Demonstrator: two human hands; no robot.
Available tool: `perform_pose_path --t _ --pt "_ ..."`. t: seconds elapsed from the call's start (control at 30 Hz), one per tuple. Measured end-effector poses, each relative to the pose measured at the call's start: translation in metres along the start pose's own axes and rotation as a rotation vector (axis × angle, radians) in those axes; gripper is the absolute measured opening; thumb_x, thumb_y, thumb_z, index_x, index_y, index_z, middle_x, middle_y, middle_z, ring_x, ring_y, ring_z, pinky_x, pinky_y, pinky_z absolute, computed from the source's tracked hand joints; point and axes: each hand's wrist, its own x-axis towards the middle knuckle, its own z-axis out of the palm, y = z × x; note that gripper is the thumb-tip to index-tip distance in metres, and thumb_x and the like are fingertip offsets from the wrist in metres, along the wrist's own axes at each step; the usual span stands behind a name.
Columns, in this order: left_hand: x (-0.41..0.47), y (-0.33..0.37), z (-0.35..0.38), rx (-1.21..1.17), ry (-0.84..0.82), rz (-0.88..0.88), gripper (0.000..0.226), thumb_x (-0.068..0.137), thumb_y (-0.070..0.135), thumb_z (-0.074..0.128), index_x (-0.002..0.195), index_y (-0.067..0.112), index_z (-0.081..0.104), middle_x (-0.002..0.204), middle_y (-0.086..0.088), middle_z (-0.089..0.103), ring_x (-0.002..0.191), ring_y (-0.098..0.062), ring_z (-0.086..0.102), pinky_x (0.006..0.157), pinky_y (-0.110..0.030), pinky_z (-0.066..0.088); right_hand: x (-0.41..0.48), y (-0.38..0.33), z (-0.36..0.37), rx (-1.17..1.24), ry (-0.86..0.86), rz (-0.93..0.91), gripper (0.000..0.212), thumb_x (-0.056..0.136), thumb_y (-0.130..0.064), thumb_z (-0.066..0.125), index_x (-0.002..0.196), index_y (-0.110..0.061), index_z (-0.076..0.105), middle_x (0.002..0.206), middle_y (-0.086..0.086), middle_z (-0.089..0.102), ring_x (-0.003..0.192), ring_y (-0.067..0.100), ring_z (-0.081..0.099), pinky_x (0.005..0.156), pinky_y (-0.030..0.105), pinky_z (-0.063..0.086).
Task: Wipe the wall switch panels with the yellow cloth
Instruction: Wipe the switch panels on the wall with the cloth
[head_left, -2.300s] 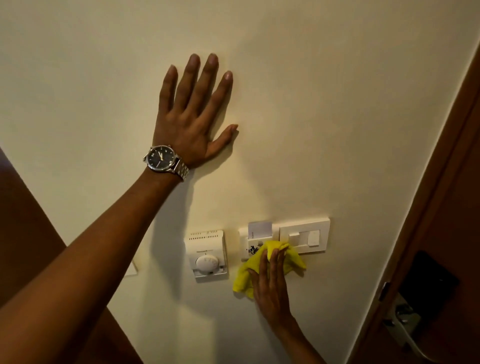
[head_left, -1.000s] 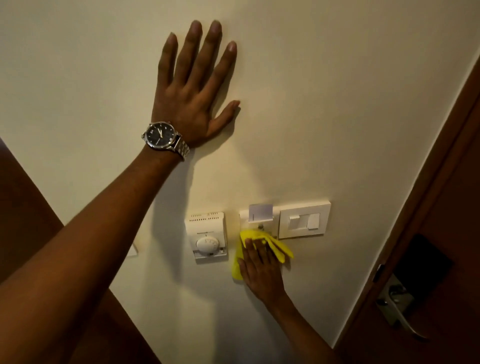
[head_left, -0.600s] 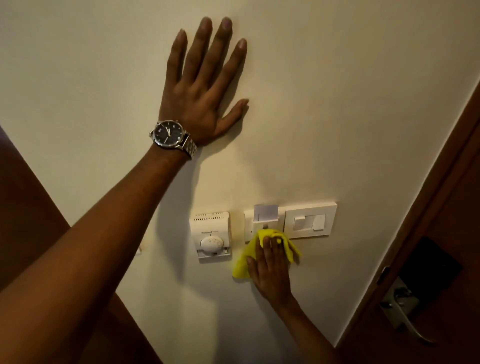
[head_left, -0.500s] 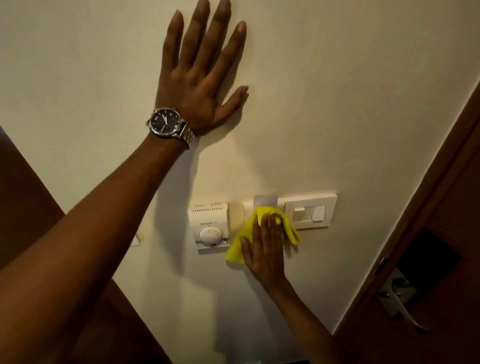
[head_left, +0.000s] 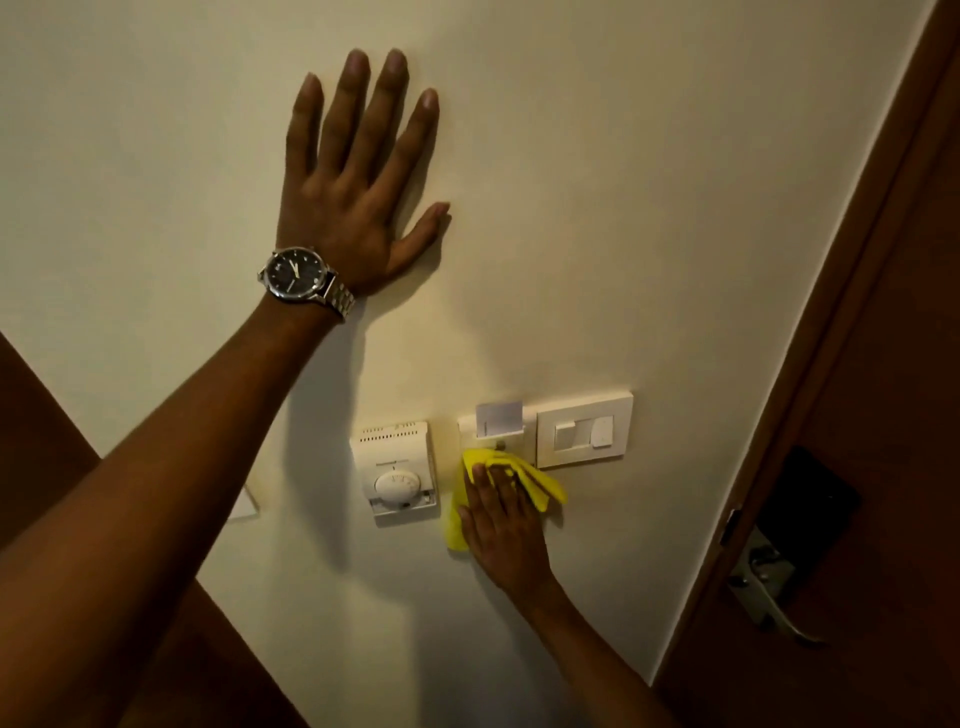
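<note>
1. Wall (head_left: 623, 182): cream, lying in dim light, carrying all the fittings below.
2. Thermostat (head_left: 396, 473): white box with a round dial, sitting just left of the cloth, apart from it.
3. Card-holder panel (head_left: 496, 428): showing a pale card in its slot (head_left: 498, 417); its lower edge is being covered by the cloth.
4. Switch panel (head_left: 584, 436): two rockers, adjoining the card-holder on the right; the cloth's corner is lying just below its lower left corner.
5. Yellow cloth (head_left: 540, 483): bunched, being pressed to the wall below the card-holder.
6. Right hand (head_left: 506, 525): lying flat with fingers extended, pinning the cloth by pressure, not closing around it.
7. Left hand (head_left: 358, 192): spread wide, palm resting on bare wall well above the panels, gripping nothing; a wristwatch (head_left: 297, 274) is sitting on the wrist.
8. Door (head_left: 857, 467): brown, with lever handle (head_left: 774, 597), standing at right.
9. Change over the last half second: the cloth and right hand are now sitting lower, uncovering the card.
</note>
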Motion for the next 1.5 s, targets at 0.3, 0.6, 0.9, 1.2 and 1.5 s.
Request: perform_pose_path --t 0.3,0.6,0.9,1.2,1.5 --pt "-0.001 -0.001 0.003 -0.011 -0.005 0.000 0.077 0.106 0.063 0.038 0.166 0.017 0.026 0.169 -0.017 0.030 0.156 -0.041 0.028 0.126 -0.061 0.026 0.005 0.002 -0.001 0.064 0.040 0.018 0.070 0.107 -0.039 0.041 0.161 -0.007 0.010 0.172 0.009 0.001 0.159 0.030 0.003 0.126 0.046 0.016" --pt "-0.002 0.000 0.002 0.004 0.001 -0.004 0.076 0.106 0.064 0.038 0.166 0.018 0.028 0.168 -0.017 0.032 0.155 -0.040 0.029 0.126 -0.060 0.026 0.012 0.001 0.001 0.092 0.026 0.146 0.061 0.109 -0.041 0.036 0.158 -0.007 0.028 0.170 0.014 0.009 0.159 0.031 -0.001 0.121 0.052 0.025" --pt "-0.003 0.000 0.007 0.001 0.022 0.003 0.075 0.106 0.063 0.039 0.166 0.019 0.028 0.168 -0.015 0.032 0.156 -0.039 0.028 0.126 -0.059 0.026 0.021 0.001 0.006 0.180 0.105 0.321 0.074 0.107 -0.049 0.037 0.163 -0.010 0.007 0.172 0.010 0.000 0.159 0.033 0.004 0.128 0.045 0.015" --pt "-0.003 0.002 0.003 -0.018 0.007 -0.002 0.075 0.107 0.062 0.037 0.166 0.018 0.027 0.169 -0.016 0.030 0.156 -0.040 0.028 0.126 -0.060 0.027 0.028 0.012 0.001 0.236 0.083 0.336 0.075 0.107 -0.050 0.037 0.163 -0.012 0.006 0.172 0.010 -0.001 0.159 0.033 0.004 0.129 0.045 0.013" --pt "-0.004 0.001 0.001 -0.039 -0.024 0.001 0.071 0.109 0.057 0.032 0.167 0.018 0.024 0.170 -0.016 0.027 0.157 -0.040 0.025 0.126 -0.061 0.025 0.003 0.014 0.005 0.176 0.074 0.273 0.077 0.107 -0.053 0.032 0.162 -0.011 -0.003 0.171 0.010 -0.011 0.159 0.032 -0.005 0.123 0.048 0.017"
